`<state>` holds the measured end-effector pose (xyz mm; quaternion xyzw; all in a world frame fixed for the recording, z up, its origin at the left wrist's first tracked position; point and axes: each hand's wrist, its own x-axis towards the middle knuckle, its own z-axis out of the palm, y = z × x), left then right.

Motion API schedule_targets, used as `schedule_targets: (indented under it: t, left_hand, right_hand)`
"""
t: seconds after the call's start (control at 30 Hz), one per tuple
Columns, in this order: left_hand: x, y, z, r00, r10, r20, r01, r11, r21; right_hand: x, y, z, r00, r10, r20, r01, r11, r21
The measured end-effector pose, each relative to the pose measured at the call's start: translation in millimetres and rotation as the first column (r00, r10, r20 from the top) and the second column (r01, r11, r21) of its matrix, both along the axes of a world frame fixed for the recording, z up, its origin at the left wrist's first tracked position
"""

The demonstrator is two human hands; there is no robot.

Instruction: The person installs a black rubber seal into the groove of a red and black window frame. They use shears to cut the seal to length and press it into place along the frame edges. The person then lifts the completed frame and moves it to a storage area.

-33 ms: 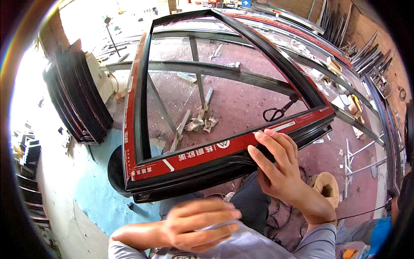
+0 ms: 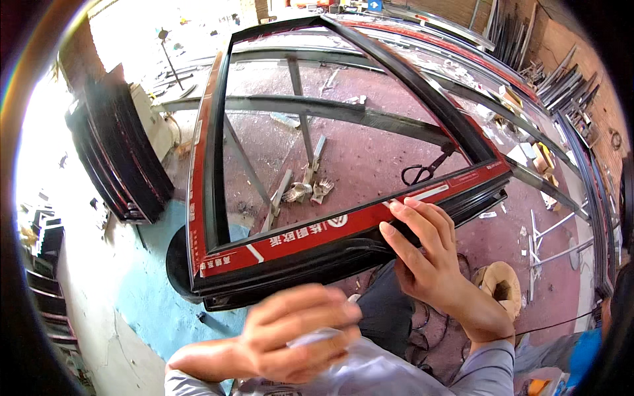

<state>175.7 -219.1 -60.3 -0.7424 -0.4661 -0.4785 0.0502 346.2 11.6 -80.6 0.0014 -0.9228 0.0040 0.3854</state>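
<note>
Shirt (image 2: pixel 376 373) pale lavender-grey, creased. Left sleeve (image 2: pixel 188 384), right sleeve (image 2: pixel 489 368) same colour, ending below elbow. Trousers (image 2: pixel 384 317) dark blue-grey. Left hand (image 2: pixel 297 336), right hand (image 2: pixel 428 256) bare.

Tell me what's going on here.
A person is working at a black frame faced with red film. The right hand is on its near side, fingertips on the film. The left hand is blurred, just short of that edge; whether it holds anything is unclear. Scissors show through the opening near the right corner, and gloves lie on the floor beyond.
</note>
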Motion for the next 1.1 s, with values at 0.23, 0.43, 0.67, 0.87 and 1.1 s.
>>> schedule_targets:
  t: [0.23,0.43,0.67,0.87,1.1]
  left_hand:
    - [-15,25,36,0.665,0.586,-0.464,-0.721,0.666,-0.193]
    - [-25,19,32,0.565,0.655,-0.502,-0.789,0.606,-0.096]
    - [-95,-32,17,0.519,0.715,-0.468,-0.813,0.582,-0.013]
    - [-153,-76,14,0.565,0.705,-0.428,-0.812,0.567,-0.138]
    - [-135,-45,46,0.789,0.565,-0.243,-0.611,0.671,-0.420]
  right_hand:
    - [20,13,-3,0.987,-0.025,-0.159,0.011,0.996,-0.091]
    - [35,26,0,0.987,0.023,-0.157,-0.083,0.918,-0.387]
    - [76,25,21,0.999,0.044,-0.019,-0.047,0.841,-0.539]
    - [102,49,36,0.992,0.117,-0.053,-0.126,0.799,-0.588]
    - [104,81,16,0.972,0.164,-0.166,-0.218,0.387,-0.896]
